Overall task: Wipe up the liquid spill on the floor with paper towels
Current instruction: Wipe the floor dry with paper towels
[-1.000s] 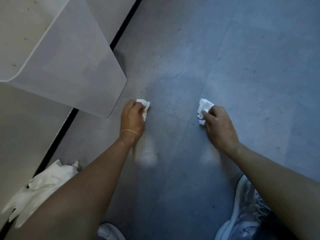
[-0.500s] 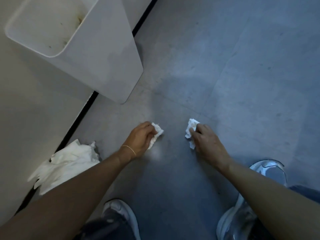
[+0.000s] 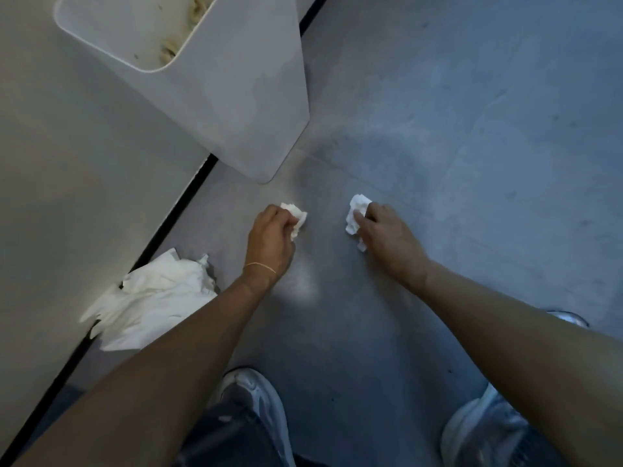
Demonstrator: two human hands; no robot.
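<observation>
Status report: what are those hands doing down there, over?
Left hand grips crumpled towel, right hand grips second towel, both at grey floor. No puddle clearly visible. White bin ahead-left, towel heap near-left.

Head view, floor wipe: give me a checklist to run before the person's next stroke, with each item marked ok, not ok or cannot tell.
1. The left hand grips a paper towel wad: ok.
2. The right hand grips a second wad: ok.
3. Both wads are pressed onto the grey floor: cannot tell, contact is not plain from above.
4. The spill is gone: cannot tell. A pale sheen by the left wrist may be liquid or glare.
5. Spare towels are at hand: ok. A loose pile of paper towels lies by the wall.
6. A place for used wads: ok. The white bin stands ahead with its top open.
</observation>
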